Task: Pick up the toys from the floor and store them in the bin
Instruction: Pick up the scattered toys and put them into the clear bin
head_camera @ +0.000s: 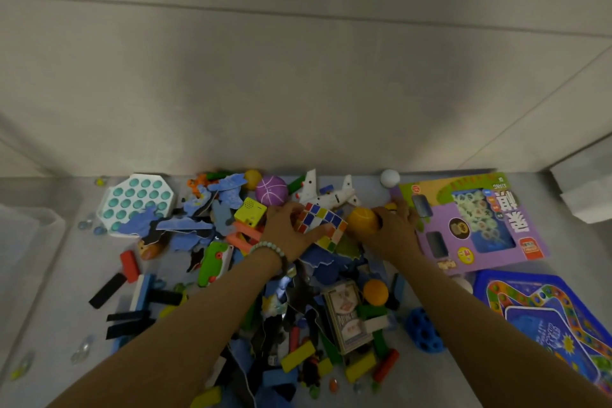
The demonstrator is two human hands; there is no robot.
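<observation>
Toys lie heaped on the grey floor against a wall. My left hand (pixel 287 231), with a bead bracelet at the wrist, grips a multicoloured puzzle cube (pixel 323 225) in the middle of the heap. My right hand (pixel 395 228) holds an orange-yellow ball (pixel 362 220) right beside the cube. A purple ball (pixel 271 190) and a white toy plane (pixel 328 194) lie just behind the hands. A clear bin (pixel 29 232) shows at the left edge, only partly in view.
A teal pop-bubble toy (pixel 137 200) and blue puzzle pieces (pixel 198 225) lie left. A purple game box (pixel 470 223) and a blue game board (pixel 546 318) lie right. Coloured blocks, a card deck (pixel 347 315), an orange ball (pixel 375 291) and glass marbles are scattered nearer me.
</observation>
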